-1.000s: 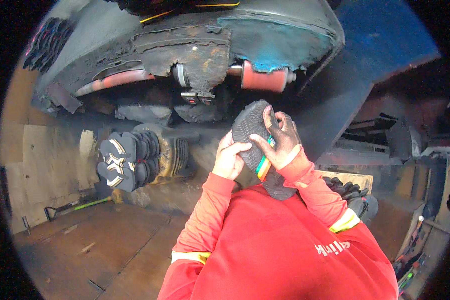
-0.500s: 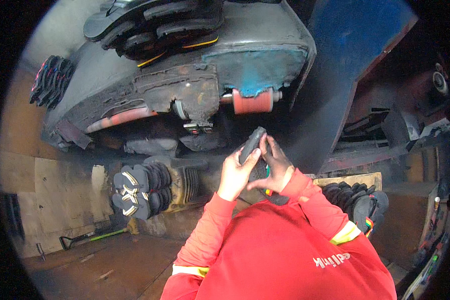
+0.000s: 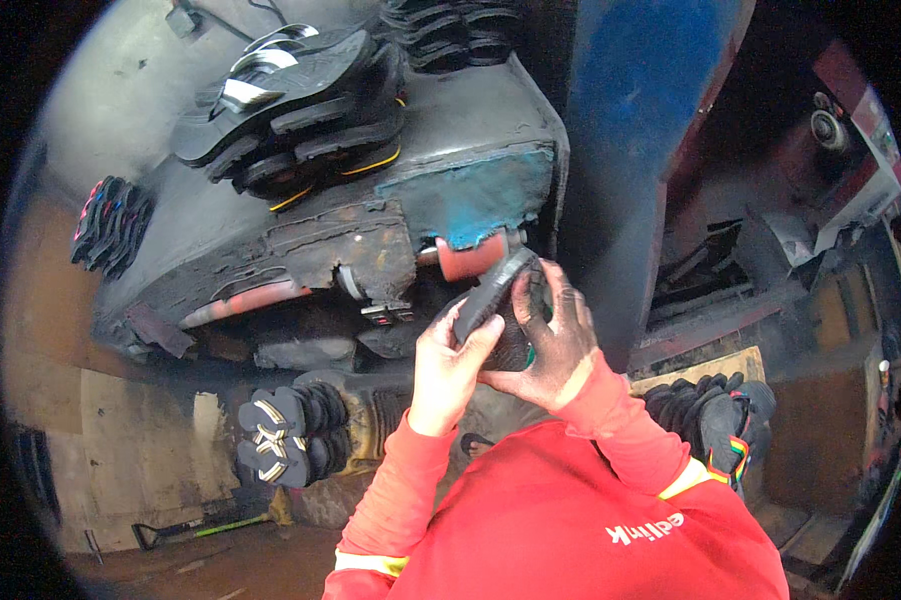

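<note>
Blackened machine (image 3: 455, 115) behind, red roller (image 3: 465, 259) on its front. Both forearms (image 3: 394, 490) angle up and inward. Left hand (image 3: 444, 372) and right hand (image 3: 558, 340) grasp a black sandal (image 3: 485, 298) between them, tilted on edge; its upper end overlaps the roller in view, contact unclear.

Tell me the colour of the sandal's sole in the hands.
The sandal's sole is black to dark grey; the head view shows it best.

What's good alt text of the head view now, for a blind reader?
A person's left hand and right hand grip a dark sandal near a red roller on a blackened machine. Stacked sandals sit on it; others stand lower left and right.
</note>
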`<state>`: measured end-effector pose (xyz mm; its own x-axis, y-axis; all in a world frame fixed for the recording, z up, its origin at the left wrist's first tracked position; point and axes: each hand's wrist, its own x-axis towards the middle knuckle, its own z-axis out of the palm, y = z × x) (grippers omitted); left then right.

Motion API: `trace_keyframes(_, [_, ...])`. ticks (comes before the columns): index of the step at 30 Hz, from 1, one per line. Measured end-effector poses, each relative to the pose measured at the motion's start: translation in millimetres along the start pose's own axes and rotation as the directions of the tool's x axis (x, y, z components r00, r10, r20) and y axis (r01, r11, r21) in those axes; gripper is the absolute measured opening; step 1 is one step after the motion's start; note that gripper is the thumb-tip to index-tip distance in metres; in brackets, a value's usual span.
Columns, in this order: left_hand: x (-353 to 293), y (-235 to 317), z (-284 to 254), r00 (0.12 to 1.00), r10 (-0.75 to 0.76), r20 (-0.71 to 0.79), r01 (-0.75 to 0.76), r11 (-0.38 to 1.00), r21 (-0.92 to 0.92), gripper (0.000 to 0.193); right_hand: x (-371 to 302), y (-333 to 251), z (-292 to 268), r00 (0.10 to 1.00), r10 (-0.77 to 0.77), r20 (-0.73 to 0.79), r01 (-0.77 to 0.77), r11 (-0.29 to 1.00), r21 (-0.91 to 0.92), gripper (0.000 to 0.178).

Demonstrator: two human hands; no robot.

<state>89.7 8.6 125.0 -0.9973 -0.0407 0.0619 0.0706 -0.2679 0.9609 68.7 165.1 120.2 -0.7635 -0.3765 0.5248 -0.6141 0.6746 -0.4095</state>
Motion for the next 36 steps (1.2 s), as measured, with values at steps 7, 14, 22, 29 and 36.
trace_keyframes(7, [-8, -24, -4, 0.982, -0.184, -0.044, 0.148, 0.891, -0.429, 0.023, -6, -36, -30, 0.943, 0.225, 0.245, -0.161, 0.954, -0.253, 0.101])
trace_keyframes(14, [-16, -38, -16, 0.965, -0.261, -0.008, 0.231, 0.866, -0.443, 0.023, -16, -16, -17, 0.894, 0.221, 0.389, -0.171, 0.972, -0.16, 0.101])
trace_keyframes(22, [-13, -87, -28, 0.952, -0.187, -0.241, 0.239, 0.948, 0.21, 0.033, -47, 59, 82, 0.898, -0.056, 0.436, -0.096, 0.942, 0.321, 0.127])
trace_keyframes(29, [14, -114, -28, 0.93, -0.016, -0.368, 0.245, 0.771, 0.587, 0.044, -49, 91, 138, 0.84, -0.007, 0.543, -0.359, 0.744, 0.564, 0.123])
trace_keyframes(36, [50, -110, -32, 0.927, -0.019, -0.374, 0.331, 0.509, 0.795, 0.045, -30, 109, 152, 0.496, 0.058, 0.866, -0.792, 0.44, 0.424, 0.107])
